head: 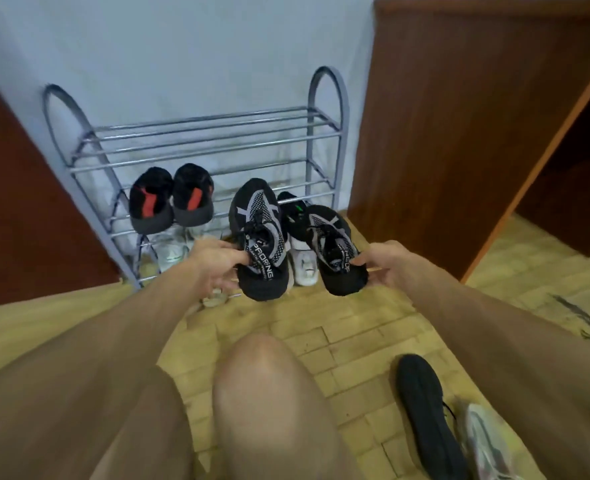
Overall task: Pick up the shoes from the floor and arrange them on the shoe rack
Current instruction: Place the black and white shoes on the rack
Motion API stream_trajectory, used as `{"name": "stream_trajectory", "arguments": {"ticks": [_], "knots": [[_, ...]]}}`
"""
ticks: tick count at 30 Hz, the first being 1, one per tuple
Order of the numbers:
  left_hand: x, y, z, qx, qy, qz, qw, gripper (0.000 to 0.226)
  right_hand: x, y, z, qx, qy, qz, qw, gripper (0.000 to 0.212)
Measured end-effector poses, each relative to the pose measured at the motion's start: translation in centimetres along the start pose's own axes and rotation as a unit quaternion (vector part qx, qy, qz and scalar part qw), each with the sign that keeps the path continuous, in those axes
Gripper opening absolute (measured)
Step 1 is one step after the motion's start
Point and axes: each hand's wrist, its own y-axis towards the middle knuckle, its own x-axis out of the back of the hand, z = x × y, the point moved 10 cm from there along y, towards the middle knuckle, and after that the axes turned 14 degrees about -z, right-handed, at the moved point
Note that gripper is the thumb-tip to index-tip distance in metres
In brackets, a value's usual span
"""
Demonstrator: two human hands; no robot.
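Holding a pair of black-and-grey sneakers before the grey metal shoe rack [196, 133].

Its middle shelf carries black shoes with red heel tabs [170, 199]. Left hand [214, 263] pinches the left sneaker [259, 237], right hand [387, 261] the right sneaker [335, 251]; both toes point toward the rack.

The held shoes [259, 237] hide most of a black and white pair [297, 220] behind them. A pale shoe [487, 445] runs off the bottom edge. White shoes [172, 247] low in the rack [200, 140] are blurred.
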Motion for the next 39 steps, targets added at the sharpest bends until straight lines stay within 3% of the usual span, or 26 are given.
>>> {"name": "stream_trajectory", "arguments": {"ticks": [7,11,14,23,28,31,34,37,39], "knots": [[2.8,5.1,-3.4,-0.021,-0.031,-0.051,0.998,0.034,-4.9,1.1,7.8,0.025,0.063,0.021,0.997,0.014],[0.8,9.5,-4.4,-0.011,-0.048,-0.067,0.997,0.028,-6.7,4.0,10.2,0.023,0.089,0.026,0.995,0.010],[-1.9,13.4,-5.1,0.006,-0.067,-0.061,0.996,0.018,-7.7,7.8,11.9,0.024,0.097,0.012,0.995,0.025],[-7.0,23.5,-9.0,-0.027,-0.038,-0.081,0.996,0.024,-10.5,18.8,15.4,0.040,0.133,0.004,0.990,0.022],[-9.1,25.1,-8.4,-0.017,-0.015,-0.076,0.997,0.038,-12.5,21.6,15.2,0.068,0.077,0.000,0.995,0.013],[-9.5,25.0,-7.6,-0.020,-0.013,-0.089,0.996,0.034,-12.5,22.5,15.1,0.102,0.023,-0.021,0.994,0.007],[-10.1,24.1,-6.9,-0.024,-0.023,-0.059,0.998,0.026,-11.8,22.5,15.6,0.190,-0.100,-0.073,0.974,0.030],[-10.9,21.7,-6.5,-0.016,-0.026,-0.015,0.999,0.023,-11.0,20.6,15.2,0.237,-0.142,-0.088,0.957,0.028],[-10.0,19.9,-7.0,-0.041,-0.020,-0.072,0.996,0.014,-10.3,18.8,14.4,0.259,-0.194,-0.082,0.942,0.026]]}}
